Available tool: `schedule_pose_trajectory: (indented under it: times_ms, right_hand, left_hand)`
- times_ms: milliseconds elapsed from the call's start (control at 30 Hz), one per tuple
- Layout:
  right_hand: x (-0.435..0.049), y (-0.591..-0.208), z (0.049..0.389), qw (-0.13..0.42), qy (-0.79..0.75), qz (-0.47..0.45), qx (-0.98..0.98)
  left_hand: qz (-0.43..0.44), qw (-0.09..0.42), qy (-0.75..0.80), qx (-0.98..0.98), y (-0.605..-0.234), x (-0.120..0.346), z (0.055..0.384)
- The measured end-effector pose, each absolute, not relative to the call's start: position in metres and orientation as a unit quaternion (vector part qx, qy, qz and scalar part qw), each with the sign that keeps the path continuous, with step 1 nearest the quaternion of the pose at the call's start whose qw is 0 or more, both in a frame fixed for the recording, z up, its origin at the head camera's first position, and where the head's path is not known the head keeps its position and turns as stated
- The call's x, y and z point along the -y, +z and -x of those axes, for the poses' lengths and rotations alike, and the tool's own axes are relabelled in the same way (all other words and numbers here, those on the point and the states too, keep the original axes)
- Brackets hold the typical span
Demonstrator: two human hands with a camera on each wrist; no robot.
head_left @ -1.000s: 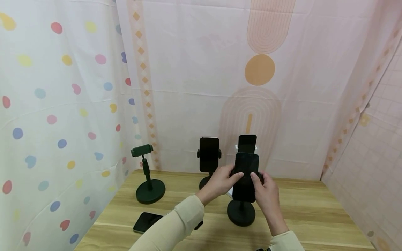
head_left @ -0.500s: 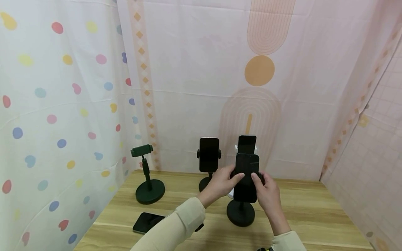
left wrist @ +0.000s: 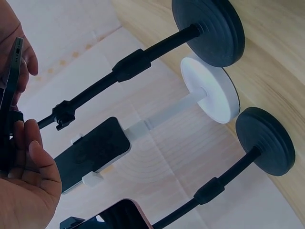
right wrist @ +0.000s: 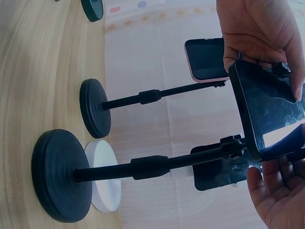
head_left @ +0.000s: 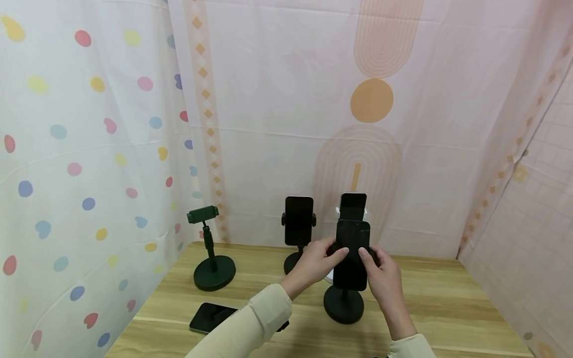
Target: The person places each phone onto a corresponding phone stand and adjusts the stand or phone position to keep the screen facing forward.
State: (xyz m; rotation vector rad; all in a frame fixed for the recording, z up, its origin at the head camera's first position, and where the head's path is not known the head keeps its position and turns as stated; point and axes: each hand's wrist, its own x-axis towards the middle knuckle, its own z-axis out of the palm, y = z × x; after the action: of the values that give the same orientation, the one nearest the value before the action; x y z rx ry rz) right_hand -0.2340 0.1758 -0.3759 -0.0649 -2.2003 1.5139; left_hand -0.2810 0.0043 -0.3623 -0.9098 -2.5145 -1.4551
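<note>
A black smartphone [head_left: 351,273] stands upright at the head of a black phone stand [head_left: 343,304], in front of a white one. My left hand [head_left: 319,259] grips its left side, thumb on the screen and fingers round the back near the clamp. On the opposite side my right hand [head_left: 386,279] holds it the same way, thumb tip on the glass. The left wrist view shows the phone edge-on, with the left hand [left wrist: 31,183] below it. In the right wrist view the right hand [right wrist: 281,193] curls under the phone; the clamp behind is mostly hidden.
Behind, a white stand [right wrist: 106,191] bears another phone [head_left: 353,205]. A second black stand [head_left: 293,262] to its left carries a pink-edged phone [head_left: 299,221]. A green stand [head_left: 214,273] holds no phone. One more phone [head_left: 209,317] lies on the wooden table [head_left: 447,308], partly behind the left sleeve.
The phone and both hands have sunk very slightly in the head view. The hold of both hands looks the same.
</note>
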Motion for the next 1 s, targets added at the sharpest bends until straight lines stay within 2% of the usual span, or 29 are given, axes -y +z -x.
schedule_pose_trajectory:
  times_ms: [267, 600, 1000]
  right_hand:
    - [-0.1766, -0.374, 0.2331, 0.227, 0.553, 0.021, 0.802]
    - [-0.1798, -0.374, 0.2367, 0.221, 0.55, 0.02, 0.805]
    - [-0.1793, -0.3743, 0.2332, 0.212, 0.555, 0.015, 0.804]
  left_hand:
    - [0.301, 0.045, -0.487, 0.819, -0.3645, -0.0043, 0.2806]
    - [0.298, 0.069, -0.477, 0.824, -0.3648, -0.0076, 0.2791]
    - [0.29, 0.042, -0.493, 0.819, -0.3661, -0.0052, 0.2778]
